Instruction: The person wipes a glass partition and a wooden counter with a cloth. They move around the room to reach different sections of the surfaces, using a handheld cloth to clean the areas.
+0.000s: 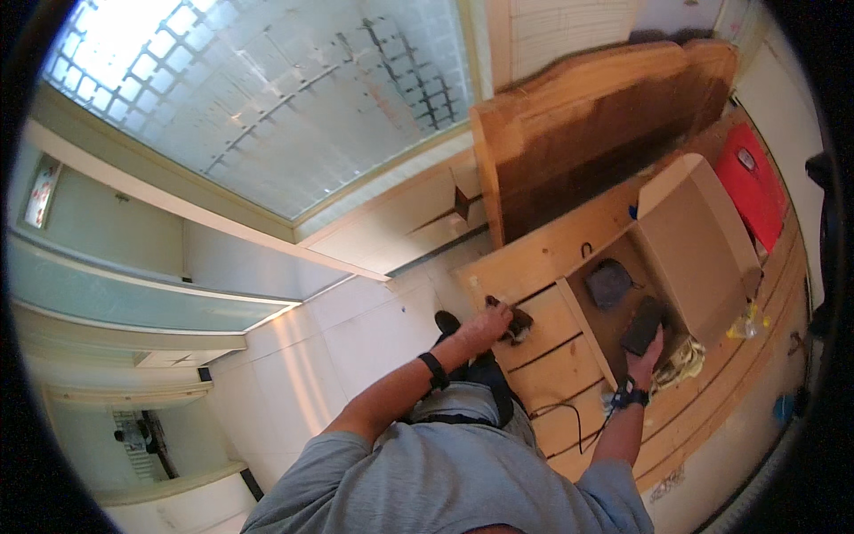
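Note:
My right hand (646,364) is closed around a dark, block-shaped object (642,326) over the inside of an open cardboard box (697,233). Beside it in the box lies a dark, rounded pouch-like item (608,284). At the left, my left hand (492,320) touches a small brown-and-white object (518,325) near the edge of the slatted wooden surface; the fingers partly hide it, and its kind and the grip are unclear. Crumpled yellowish plastic or cloth (680,364) sits against the box near my right wrist.
The box rests on a slatted wooden platform (557,357). A wooden headboard-like panel (600,133) stands behind it. A red flat item (750,183) and a clear-and-yellow plastic wrapper (747,324) lie beyond the box. A thin black cable (579,420) crosses the slats. Tiled floor (360,340) extends left.

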The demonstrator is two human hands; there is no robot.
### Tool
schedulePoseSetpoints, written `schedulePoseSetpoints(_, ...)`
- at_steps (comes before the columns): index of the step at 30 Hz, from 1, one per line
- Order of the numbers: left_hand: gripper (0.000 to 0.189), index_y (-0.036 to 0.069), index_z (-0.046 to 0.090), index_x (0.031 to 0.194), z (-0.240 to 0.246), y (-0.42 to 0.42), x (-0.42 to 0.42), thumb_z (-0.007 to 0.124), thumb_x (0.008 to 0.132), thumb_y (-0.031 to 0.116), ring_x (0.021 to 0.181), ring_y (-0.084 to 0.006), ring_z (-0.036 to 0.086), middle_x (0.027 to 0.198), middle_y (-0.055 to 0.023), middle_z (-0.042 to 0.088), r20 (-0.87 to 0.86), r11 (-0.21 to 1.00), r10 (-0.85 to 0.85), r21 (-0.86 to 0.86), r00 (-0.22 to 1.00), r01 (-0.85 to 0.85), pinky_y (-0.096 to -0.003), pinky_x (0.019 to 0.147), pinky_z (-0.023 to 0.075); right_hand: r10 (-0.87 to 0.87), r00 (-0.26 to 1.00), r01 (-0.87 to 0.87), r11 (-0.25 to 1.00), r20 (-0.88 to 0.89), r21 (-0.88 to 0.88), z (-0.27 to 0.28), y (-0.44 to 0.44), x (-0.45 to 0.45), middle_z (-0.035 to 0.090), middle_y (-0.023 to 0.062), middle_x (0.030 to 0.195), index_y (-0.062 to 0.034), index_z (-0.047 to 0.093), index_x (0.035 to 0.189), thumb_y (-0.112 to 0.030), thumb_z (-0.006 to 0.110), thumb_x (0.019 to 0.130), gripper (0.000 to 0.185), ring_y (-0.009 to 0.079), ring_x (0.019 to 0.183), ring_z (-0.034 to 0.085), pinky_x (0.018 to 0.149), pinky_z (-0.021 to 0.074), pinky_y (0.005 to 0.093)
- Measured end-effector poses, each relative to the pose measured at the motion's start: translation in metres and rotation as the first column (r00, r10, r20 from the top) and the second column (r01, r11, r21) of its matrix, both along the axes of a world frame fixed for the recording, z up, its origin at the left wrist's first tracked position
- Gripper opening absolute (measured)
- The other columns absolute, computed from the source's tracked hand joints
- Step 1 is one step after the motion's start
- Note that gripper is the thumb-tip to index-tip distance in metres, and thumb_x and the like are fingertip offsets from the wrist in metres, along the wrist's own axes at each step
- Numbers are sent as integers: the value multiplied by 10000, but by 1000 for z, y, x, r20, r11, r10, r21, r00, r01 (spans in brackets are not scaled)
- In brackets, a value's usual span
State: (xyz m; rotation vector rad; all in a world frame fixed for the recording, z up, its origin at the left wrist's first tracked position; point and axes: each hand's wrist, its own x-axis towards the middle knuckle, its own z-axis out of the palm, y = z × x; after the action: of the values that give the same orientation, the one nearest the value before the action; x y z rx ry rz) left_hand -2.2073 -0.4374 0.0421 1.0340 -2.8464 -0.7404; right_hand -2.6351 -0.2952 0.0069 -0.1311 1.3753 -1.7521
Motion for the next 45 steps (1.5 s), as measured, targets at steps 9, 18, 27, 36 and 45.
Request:
schedulePoseSetpoints(9, 256, -44, 543, 1078, 12, -1, -6, 594, 829, -14, 1022, -394, 646, 1138, -209, 573, -11, 998, 43, 45, 999, -43, -474, 784, 588, -39, 962, 44, 999, 269, -15, -5, 2, -14, 646, 73, 1222, -113, 599, 1335, -486, 529, 1050, 475, 247, 1142, 588, 1009, 462, 421)
schedulePoseSetpoints(18, 295, -9, 567, 1109, 9, 18, -19, 624, 819, -8, 1068, -381, 633, 1177, -196, 586, -70, 985, -169, -50, 983, 166, -458, 845, 577, 155, 976, -152, 988, -152, 31, 16, -17, 8, 698, 66, 1189, -77, 610, 1323, -426, 462, 1096, 443, 180, 982, 686, 821, 556, 295)
schedulePoseSetpoints(27, 253, 13, 578, 1095, 0, -18, -12, 603, 843, 33, 1024, -344, 631, 1095, -161, 599, 29, 997, 51, -64, 998, -49, -438, 870, 553, 133, 977, -129, 991, 167, -38, 25, -22, 11, 700, 186, 1242, -41, 538, 1408, -489, 323, 1112, 578, 291, 1000, 706, 860, 581, 429)
schedulePoseSetpoints(36, 250, 1, 581, 1092, 0, -10, -10, 599, 853, 71, 1014, -370, 629, 1117, -193, 596, -10, 995, 77, -58, 997, -78, -460, 833, 551, 136, 967, -114, 987, 215, -115, 34, -26, 16, 694, 202, 1259, -32, 550, 1410, -473, 349, 1095, 578, 312, 1004, 703, 848, 583, 450)
schedulePoseSetpoints(45, 312, 18, 582, 1066, 6, 14, -22, 675, 770, 48, 1041, -337, 602, 1077, -156, 575, 46, 967, -107, -229, 993, 115, -421, 884, 535, 73, 949, -51, 995, 306, -81, 31, -30, 12, 714, 220, 1198, -2, 574, 1353, -407, 371, 1091, 523, 327, 921, 720, 797, 601, 442)
